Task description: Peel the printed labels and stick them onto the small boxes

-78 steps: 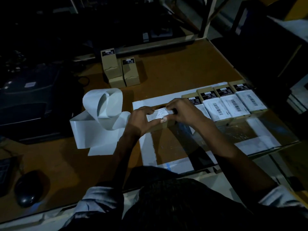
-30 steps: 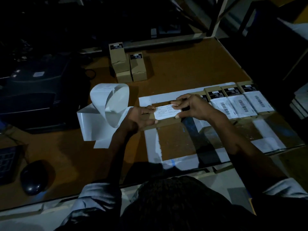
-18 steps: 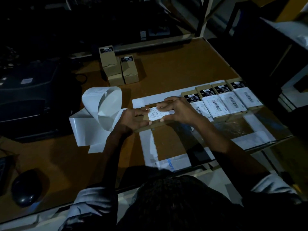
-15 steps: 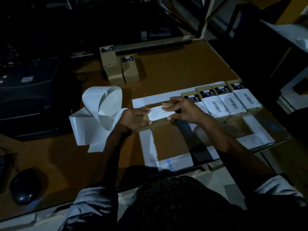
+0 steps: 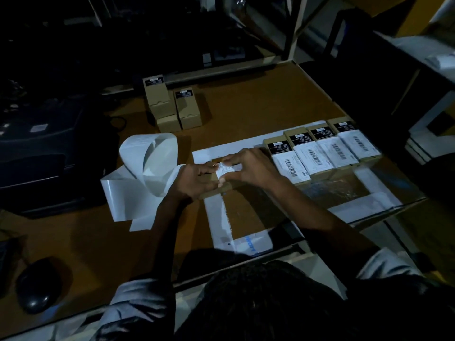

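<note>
A small brown box [image 5: 213,193] lies on the table in front of me with a white printed label [image 5: 226,168] on its top. My left hand [image 5: 197,179] grips the box's left end, thumb near the label's edge. My right hand [image 5: 250,166] lies over the label and presses it down with its fingers, hiding most of it. To the right, a row of several labelled boxes [image 5: 317,153] lies side by side. Unlabelled boxes [image 5: 170,104] stand stacked at the back.
A curled white strip of label backing [image 5: 145,168] lies left of my hands. A dark printer [image 5: 37,153] sits at the far left and a mouse [image 5: 37,284] at the near left. White paper sheets [image 5: 219,217] frame the work spot. The scene is dim.
My right hand has slid left across the label and now covers most of it. My left hand stays on the box's left end.
</note>
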Available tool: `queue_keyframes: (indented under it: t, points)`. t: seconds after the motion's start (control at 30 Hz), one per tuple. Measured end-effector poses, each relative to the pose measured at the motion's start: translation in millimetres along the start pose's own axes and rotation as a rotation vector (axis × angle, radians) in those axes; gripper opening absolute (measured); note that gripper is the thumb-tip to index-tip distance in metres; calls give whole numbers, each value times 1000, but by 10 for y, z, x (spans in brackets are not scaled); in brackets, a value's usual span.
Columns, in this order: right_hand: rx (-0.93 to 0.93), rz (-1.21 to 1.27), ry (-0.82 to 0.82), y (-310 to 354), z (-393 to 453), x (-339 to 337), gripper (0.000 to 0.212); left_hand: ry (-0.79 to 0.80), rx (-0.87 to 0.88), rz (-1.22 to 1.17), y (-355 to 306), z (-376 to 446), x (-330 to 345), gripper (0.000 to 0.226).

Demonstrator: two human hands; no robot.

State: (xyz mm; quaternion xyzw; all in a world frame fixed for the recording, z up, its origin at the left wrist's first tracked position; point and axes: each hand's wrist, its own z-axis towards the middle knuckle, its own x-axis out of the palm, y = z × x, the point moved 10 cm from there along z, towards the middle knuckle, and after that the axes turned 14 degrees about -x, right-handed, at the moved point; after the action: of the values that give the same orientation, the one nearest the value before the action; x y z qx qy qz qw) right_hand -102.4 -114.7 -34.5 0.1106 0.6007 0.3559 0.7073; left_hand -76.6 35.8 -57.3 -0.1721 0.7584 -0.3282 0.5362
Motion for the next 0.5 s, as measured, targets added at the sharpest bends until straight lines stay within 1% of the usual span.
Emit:
queue_keyframes:
  t: [0.07,0.17,0.23,0.3,0.4,0.5]
  points:
    - [-24,6,40,-22,-67,-11,63,1,-2,4,1,-10,13,53]
    - [-11,50,156,-170,-189,22,69,-4,10,37,-26,-51,11,56]
    - [6,128,196,-294,-215,4,66,2,48,64,-70,-82,10,58]
    - [29,152,239,-357,-209,-25,64,15,73,75,-83,-98,15,60]
    - [60,162,266,-326,-200,-60,68,2,83,86,-106,-123,8,61]
    - [79,255,237,-270,-283,-115,67,1,136,59,-163,-154,27,58]
